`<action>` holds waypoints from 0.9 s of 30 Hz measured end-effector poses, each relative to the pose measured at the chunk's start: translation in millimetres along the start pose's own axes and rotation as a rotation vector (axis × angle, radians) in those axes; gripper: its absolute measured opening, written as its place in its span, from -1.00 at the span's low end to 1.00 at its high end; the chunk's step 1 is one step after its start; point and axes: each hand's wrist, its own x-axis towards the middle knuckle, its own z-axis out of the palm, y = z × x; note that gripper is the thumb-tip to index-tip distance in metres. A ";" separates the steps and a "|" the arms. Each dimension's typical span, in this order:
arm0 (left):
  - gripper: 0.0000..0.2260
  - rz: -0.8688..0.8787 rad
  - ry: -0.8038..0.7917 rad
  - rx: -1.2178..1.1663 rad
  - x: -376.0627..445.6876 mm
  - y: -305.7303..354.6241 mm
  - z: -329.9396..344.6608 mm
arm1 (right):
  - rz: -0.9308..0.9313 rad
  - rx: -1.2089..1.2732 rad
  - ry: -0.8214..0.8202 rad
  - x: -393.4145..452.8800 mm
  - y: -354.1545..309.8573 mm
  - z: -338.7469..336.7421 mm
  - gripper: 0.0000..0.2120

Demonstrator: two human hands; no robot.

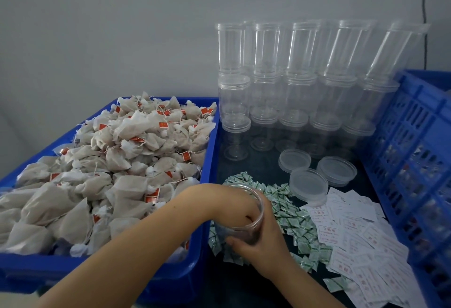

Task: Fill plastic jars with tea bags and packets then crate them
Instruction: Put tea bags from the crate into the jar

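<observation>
A clear plastic jar (244, 212) stands open-topped on the dark surface (258, 163), near its front edge, just beside the right wall of the blue bin (207, 151) and on top of the scattered green-and-white packets (292, 212). The right hand (263, 237) makes a grip around the jar's lower wall, thumb on the near side and fingers curled round the far side. The left hand (244, 207) reaches down through the jar's mouth; its fingers are inside, blurred by the plastic, so I cannot tell how far they are closed or whether they hold anything. The blue bin fills the left side of the surface and is heaped with tea bags (109, 161), pale pouches with strings and small red tags. At the back of the surface, empty jars (288, 76) are stacked in rows against the wall. Three clear lids (314, 173) lie in front of them, close together. White printed slips (361, 234) are spread toward the front right corner, touching the packets. A blue slotted crate (415, 161) stands along the right edge.
</observation>
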 end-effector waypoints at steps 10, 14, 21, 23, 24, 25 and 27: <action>-0.82 -0.080 0.571 -0.045 -50.6 -19.2 -6.7 | 0.019 -0.006 0.009 -3.8 -2.9 -0.1 -0.13; -0.85 -0.280 0.912 -0.136 -74.3 -53.5 7.8 | 0.030 -0.010 0.022 -5.3 -1.0 0.5 -0.12; -0.84 -0.532 0.980 -0.194 -70.4 -79.8 38.1 | 0.031 0.021 0.017 -6.3 -4.6 0.1 -0.13; -0.76 -0.558 0.920 -0.160 -64.8 -81.4 38.6 | 0.025 0.019 0.023 -7.1 -6.1 0.2 -0.14; -0.71 -0.568 0.884 -0.148 -61.9 -82.1 39.4 | 0.023 0.016 0.025 -7.4 -6.8 0.3 -0.15; -0.67 -0.573 0.840 -0.140 -59.2 -82.9 41.0 | 0.025 0.015 0.026 -7.8 -7.3 0.3 -0.14; -0.62 -0.577 0.729 -0.114 -54.9 -85.0 47.3 | 0.029 0.009 0.027 -8.3 -7.9 0.2 -0.14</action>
